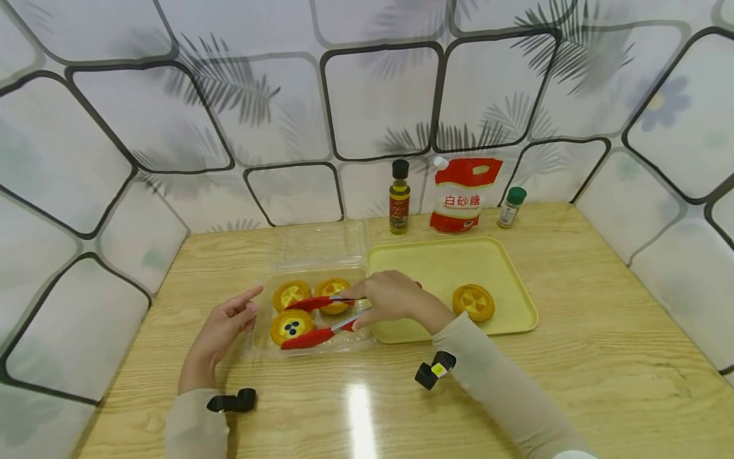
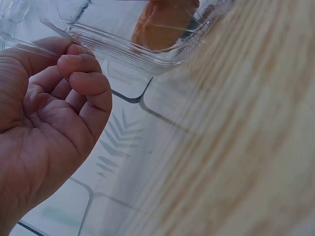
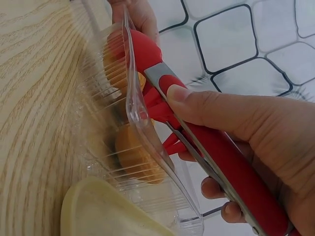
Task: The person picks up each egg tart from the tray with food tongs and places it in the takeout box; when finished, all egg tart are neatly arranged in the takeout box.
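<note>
Left hand [image 1: 226, 325] at clear box [image 1: 343, 345], tongs [image 1: 312, 338] spread around blueberry tart [image 1: 289, 327], yellow tray [image 1: 421, 260] right: reads as a pick-up.
Several left fingers curl; I can't tell if they pinch the box. Blueberry tart sits near left inside it, two more tarts [image 1: 291, 291] farther back, one tong arm each side; can't confirm contact. Right hand [image 1: 392, 296] grips the tongs. I judge the next move calls for a gentle, even squeeze. Tray holds one tart [image 1: 473, 302], seen only in head view. Left wrist view adds fingertips by the box's edge; right wrist view, the thumb along one tong handle.
</note>
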Demonstrator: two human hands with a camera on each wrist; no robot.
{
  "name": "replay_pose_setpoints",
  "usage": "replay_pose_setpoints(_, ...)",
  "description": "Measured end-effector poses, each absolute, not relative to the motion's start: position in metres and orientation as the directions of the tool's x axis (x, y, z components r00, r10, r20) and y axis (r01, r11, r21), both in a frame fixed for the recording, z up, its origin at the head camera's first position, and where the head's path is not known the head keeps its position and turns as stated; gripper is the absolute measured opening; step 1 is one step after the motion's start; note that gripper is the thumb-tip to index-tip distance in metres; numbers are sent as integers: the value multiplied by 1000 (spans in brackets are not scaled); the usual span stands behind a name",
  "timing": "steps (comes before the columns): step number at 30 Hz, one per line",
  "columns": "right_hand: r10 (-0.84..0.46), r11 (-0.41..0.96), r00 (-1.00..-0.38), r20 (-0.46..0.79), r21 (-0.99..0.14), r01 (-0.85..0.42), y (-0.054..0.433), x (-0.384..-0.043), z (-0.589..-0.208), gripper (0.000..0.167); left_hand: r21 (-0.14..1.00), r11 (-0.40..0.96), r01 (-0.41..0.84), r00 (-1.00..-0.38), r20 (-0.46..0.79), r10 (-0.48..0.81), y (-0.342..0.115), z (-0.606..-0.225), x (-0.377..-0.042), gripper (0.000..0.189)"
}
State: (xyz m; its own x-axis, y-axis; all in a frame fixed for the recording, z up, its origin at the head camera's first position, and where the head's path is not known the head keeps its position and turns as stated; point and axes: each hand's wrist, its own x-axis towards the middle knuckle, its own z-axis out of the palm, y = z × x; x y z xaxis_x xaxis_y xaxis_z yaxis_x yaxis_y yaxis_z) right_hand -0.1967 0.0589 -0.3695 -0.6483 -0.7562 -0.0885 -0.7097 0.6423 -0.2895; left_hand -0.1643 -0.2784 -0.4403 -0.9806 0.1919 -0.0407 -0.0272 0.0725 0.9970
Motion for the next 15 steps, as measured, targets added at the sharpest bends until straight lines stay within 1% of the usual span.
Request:
replay_pose_setpoints(11, -756, 636, -650, -73, -315, -705, 60, -198, -372, 63, 995, 98, -30, -981, -48, 186, -279, -440, -164, 50)
replay_pose_setpoints(15, -749, 642, -660, -59, -310, -701, 62, -201, -374, 66, 994, 102, -30, -981, -49, 188, -278, -439, -164, 51)
